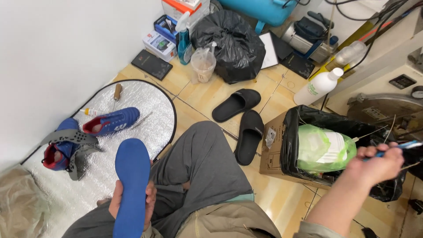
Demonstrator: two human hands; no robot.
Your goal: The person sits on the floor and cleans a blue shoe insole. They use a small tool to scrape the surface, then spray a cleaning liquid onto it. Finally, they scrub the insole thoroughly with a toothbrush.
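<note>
A blue insole [131, 185] stands upright over the person's lap, the left hand [132, 200] curled around its lower half. To the insole's right, the right hand [374, 163] closes on a thin blue tool [398, 147] (kind unclear) above a bin lined in black [295, 145]. Blue shoes [110, 121] lie on silver matting [145, 99] beyond the insole.

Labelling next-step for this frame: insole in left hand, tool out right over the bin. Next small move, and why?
Probably bring the right hand and its blue tool back across to the insole. The left hand holds the insole upright by the knee, face exposed, while the right hand is stretched away over the bin, so the two are far apart.
</note>
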